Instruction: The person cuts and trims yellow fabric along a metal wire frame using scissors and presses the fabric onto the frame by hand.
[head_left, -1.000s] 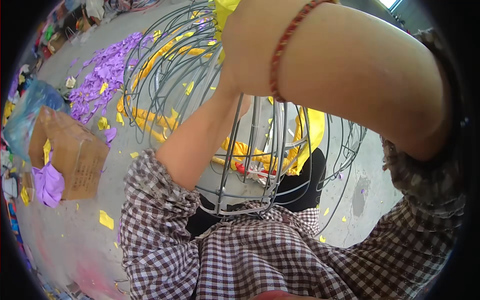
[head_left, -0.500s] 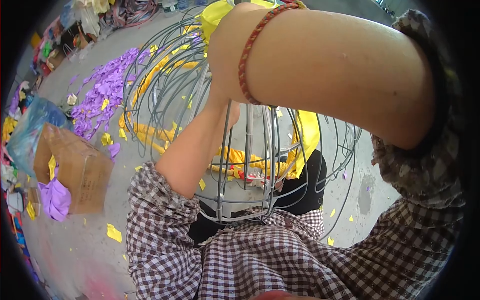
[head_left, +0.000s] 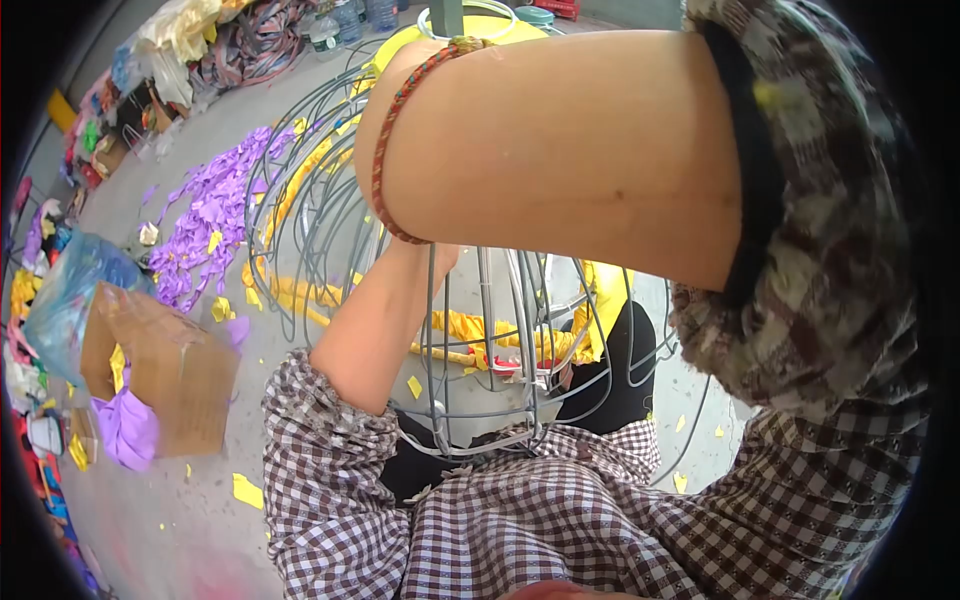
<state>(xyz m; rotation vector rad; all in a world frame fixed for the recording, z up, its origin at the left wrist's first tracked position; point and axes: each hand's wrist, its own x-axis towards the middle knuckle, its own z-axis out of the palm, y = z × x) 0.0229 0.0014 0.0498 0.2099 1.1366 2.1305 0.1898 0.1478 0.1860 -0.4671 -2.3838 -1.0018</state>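
Observation:
A large cage of grey wires (head_left: 300, 200) stands in front of me, its lower rings close to my lap. My right hand (head_left: 385, 110), with a red braided band at its wrist, is at the upper part of the cage beside yellow cloth (head_left: 515, 32). Its fingers are hidden behind the hand and wrist. My left hand (head_left: 447, 257) reaches up beneath the right forearm, among the wires, mostly covered by it. What either hand holds cannot be seen. Orange-yellow wrapped strips (head_left: 300, 290) run round inside the cage.
Purple scraps (head_left: 205, 220) lie on the floor at the left. Nearer stand a cardboard box (head_left: 200, 390) with purple cloth (head_left: 130, 430) at its opening and a blue plastic bag (head_left: 85, 290). Plastic bottles (head_left: 347, 20) and bundled material (head_left: 250, 50) are at the back.
My right hand and forearm have moved left and lower in view, and more yellow cloth with a pale ring round a post shows at the top. The view has tilted up somewhat.

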